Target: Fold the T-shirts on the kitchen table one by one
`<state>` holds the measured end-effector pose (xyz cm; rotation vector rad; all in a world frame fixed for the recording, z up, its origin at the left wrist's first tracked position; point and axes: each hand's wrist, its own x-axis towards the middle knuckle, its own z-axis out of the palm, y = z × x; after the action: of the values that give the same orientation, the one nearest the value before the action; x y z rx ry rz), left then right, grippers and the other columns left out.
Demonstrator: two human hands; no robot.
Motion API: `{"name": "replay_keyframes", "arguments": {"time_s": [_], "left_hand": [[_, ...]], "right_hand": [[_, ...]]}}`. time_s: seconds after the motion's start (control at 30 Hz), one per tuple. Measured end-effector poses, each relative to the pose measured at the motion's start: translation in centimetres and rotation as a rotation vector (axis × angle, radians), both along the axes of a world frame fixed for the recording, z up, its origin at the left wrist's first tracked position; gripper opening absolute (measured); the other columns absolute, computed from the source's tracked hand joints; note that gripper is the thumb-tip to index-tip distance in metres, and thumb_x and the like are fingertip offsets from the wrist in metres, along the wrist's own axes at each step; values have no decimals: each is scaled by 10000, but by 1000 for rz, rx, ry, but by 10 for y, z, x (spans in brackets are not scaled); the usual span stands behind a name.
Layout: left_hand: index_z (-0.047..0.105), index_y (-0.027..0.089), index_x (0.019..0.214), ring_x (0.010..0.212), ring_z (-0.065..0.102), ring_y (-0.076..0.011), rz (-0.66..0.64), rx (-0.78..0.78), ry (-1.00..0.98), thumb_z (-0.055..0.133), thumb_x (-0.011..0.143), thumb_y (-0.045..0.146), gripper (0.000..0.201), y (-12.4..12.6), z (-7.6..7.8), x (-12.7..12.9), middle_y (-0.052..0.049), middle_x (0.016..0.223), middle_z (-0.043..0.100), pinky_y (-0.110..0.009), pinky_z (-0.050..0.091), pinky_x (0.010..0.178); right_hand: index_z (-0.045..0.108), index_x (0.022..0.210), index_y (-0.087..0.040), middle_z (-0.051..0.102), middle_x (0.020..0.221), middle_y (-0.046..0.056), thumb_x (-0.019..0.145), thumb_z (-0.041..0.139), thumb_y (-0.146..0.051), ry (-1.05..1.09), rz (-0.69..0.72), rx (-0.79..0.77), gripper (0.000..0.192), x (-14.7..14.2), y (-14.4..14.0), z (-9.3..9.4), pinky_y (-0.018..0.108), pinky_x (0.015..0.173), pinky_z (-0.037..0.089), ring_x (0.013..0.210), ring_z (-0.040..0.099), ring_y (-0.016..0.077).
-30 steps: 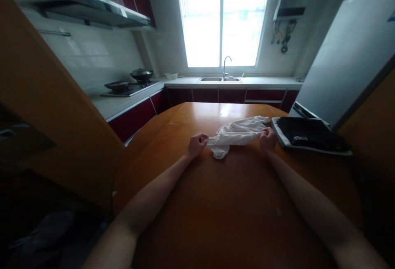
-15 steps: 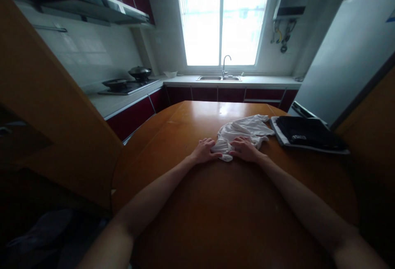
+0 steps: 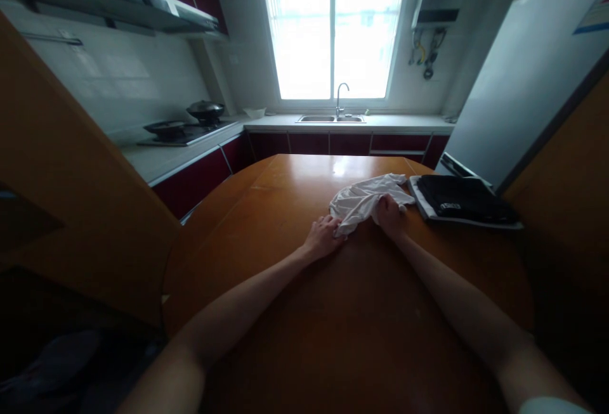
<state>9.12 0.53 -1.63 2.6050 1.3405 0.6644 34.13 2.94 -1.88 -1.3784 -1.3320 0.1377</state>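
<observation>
A crumpled white cloth (image 3: pixel 361 198) lies on the round wooden table (image 3: pixel 342 312), toward its far side. My left hand (image 3: pixel 324 238) rests on the table at the cloth's near left corner, fingers touching its edge. Resting on the cloth's right part, my right hand (image 3: pixel 390 216) has its fingers curled into the fabric. Both forearms stretch across the table toward it.
A folded black garment on a white-edged sheet (image 3: pixel 464 201) lies just right of the cloth. A white refrigerator (image 3: pixel 523 84) stands at the right. Behind are a counter with a sink (image 3: pixel 333 118) under a window, and a stove with pans (image 3: pixel 185 130) at the left.
A second ago both hands held the cloth stretched by its ends. They then came together flat on its near edge. Now the right hand has moved up onto the cloth and gathered it.
</observation>
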Motion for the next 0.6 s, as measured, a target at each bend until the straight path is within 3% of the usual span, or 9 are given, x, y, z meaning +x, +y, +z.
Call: {"name": "replay_keyframes", "arguments": {"time_s": [0.1,0.17,0.3,0.4,0.5,0.6], "left_hand": [[706,258,1072,1023,636,-250,68,11,-25,590,840,122,293,17,3,-19,-67,1065,670,-355,491,891],[720,249,1002,966,642,-234,162,41,-82,540,838,87,292,36,6,-39,-66,1009,660,-333,503,851],[716,216,925,959,630,-223,277,140,-254,581,847,192,159,70,10,-79,-67,975,637,-316,516,879],[692,202,920,1017,629,-213,212,141,-349,601,836,256,135,82,7,-93,-70,1046,647,-312,514,936],[666,208,950,1057,643,-214,124,42,-386,600,821,267,157,86,0,-96,-62,1101,688,-314,513,947],[654,212,981,926,679,-214,128,-44,-409,584,812,264,190,89,-4,-97,-40,971,726,-300,530,853]], "right_hand": [[379,719,-270,537,678,22,971,299,-502,44,-93,20,352,3,-1,2,322,647,412,679,492,206],[409,722,-265,561,689,24,975,321,-514,31,-94,14,366,5,-3,1,318,649,414,684,503,207],[520,716,-240,581,650,9,992,356,-528,-211,223,-80,431,3,-3,-4,304,639,431,650,517,186],[641,765,-219,655,732,24,981,440,-523,-361,430,-119,424,0,-2,-7,315,703,485,696,574,185],[741,954,-241,721,982,56,938,574,-501,-474,477,-121,310,2,-1,-6,387,888,511,917,645,228],[754,1103,-278,716,1135,72,930,612,-516,-609,512,-164,327,12,0,-4,459,1012,480,1099,630,265]]}}
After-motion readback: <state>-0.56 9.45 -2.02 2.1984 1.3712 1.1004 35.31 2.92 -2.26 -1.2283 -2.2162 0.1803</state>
